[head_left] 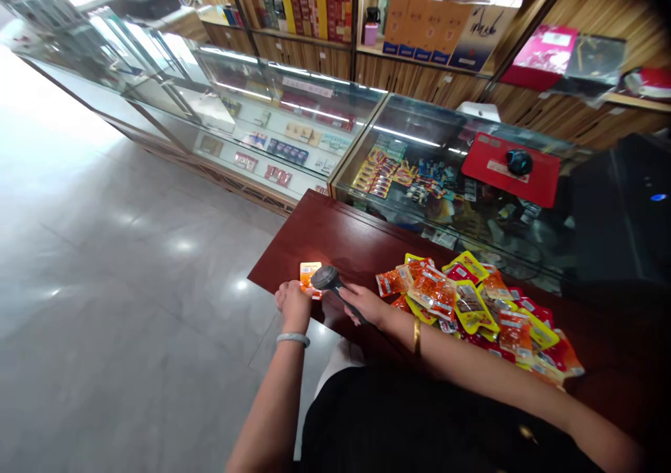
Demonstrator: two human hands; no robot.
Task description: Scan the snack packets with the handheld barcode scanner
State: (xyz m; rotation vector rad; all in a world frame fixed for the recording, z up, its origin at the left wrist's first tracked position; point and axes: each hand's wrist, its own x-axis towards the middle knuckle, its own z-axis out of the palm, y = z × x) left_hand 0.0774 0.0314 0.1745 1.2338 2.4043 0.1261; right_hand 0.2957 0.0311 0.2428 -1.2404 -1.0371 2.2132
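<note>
Scanner (329, 279): a dark grey handheld unit with a rounded head and slim handle, positioned over the near-left corner of the tabletop (325, 232). The right hand (367, 302) has its grip closed around the handle, forearm extended in from the right, a gold bangle (416, 335) on the wrist. The head points down at an orange packet (308, 274), which lies flat on the tabletop directly under it.

The left hand (294, 303) sits at the near edge of the packet, fingers curled and pinching or pressing it; whether it fully grips cannot be told. A pale bangle (293, 338) circles that wrist.

The packet is a small glossy rectangle with a white label; its print is too small to read. The tabletop is smooth dark red wood. To the right lies a loose pile (472, 302) of shiny foil snack packets in orange, yellow and red, their writing unreadable. Behind stands a glass case (367, 120).
</note>
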